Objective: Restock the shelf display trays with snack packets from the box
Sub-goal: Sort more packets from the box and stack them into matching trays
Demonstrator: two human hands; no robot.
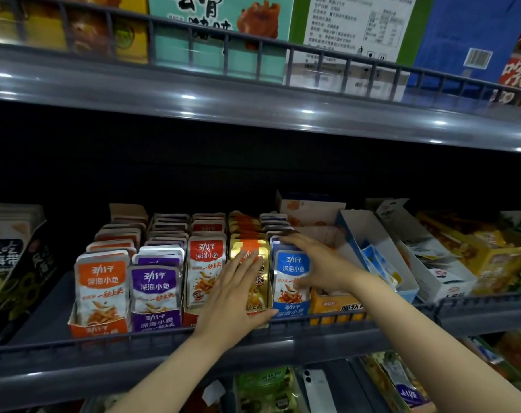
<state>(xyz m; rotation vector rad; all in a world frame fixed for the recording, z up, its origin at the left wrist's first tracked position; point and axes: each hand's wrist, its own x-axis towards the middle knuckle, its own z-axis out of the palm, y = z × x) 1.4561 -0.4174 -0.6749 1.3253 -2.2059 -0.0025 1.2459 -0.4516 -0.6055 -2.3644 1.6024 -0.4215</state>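
Observation:
Five display trays of fish snack packets stand side by side on the middle shelf: orange (101, 289), purple (157, 290), red (205, 269), gold (257, 289) and blue (292, 274). My left hand (233, 299) lies flat with straight fingers against the front gold packet. My right hand (315, 263) reaches over the blue row, fingers spread on the packets' tops and thumb down beside the front blue packet. No supply box shows in this view.
A grey wire rail (151, 335) runs along the shelf's front edge. Right of the blue tray stand an orange carton (335, 305) and white open boxes (381, 245). A black seaweed box (11, 263) stands at left. The upper shelf (253, 105) overhangs.

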